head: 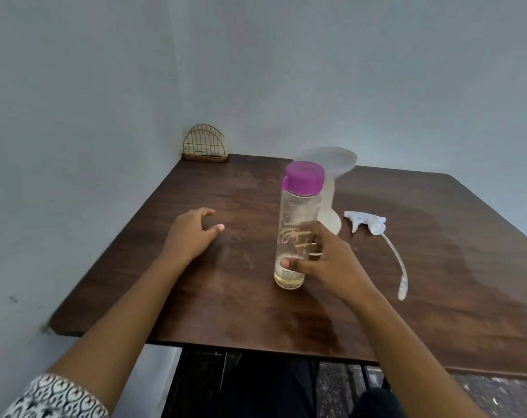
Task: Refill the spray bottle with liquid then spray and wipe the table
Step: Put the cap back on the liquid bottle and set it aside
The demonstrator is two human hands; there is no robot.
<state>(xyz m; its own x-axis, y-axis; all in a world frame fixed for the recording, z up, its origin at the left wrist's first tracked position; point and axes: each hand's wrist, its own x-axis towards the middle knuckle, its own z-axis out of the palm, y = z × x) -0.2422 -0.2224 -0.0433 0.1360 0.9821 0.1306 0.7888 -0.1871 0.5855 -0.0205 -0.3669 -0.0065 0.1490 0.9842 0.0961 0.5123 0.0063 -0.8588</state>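
the right hand grips the lower half of a clear bottle in the middle of the frame, thumb across the front and fingers curled round the far side. the bottle stands upright on the table, with a purple cap on top and a shallow layer of yellowish liquid at the bottom. the left hand, left of centre, holds nothing; its fingers are loosely curled over the tabletop, and whether they touch the wood cannot be told.

just behind the clear bottle, partly hidden by it, stands a pale spray bottle with a translucent funnel sitting in its neck. to the right of it, the white spray head lies on its side on the table, apart from the spray bottle, and its tube curves down toward the lower right.

the table is dark brown wood, pushed into a corner of pale blue walls. a gold wire rack stands at the far left corner, upper left of centre. a patterned black-and-white sleeve shows at the lower left.
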